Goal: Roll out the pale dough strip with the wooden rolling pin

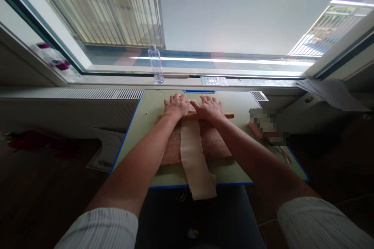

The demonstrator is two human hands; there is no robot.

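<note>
1. Your left hand (177, 106) and right hand (209, 107) rest on the rolling pin (229, 115), fingers stretched out.
2. The long dough strip (192, 151) runs from the pin toward you, past the near edge of the tabletop (169, 180).
3. The pin lies across it; both hands are about equally near.

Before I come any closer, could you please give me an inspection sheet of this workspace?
Surface: pale-green table with blue edging; small pale crumbs at its left.
Job's things: long, flat, pale dough-like strip crosses the reddish-brown wooden board and hangs past the table's near edge; light wooden rolling pin lies across it.
Clutter: pixelated object at the table's right, unidentifiable.
Hands: left hand and right hand, palms down over the rolling pin.
Cables: thin pale line low at right, perhaps a cable.
Surroundings: clear plastic bottle upright on the white windowsill.
</note>
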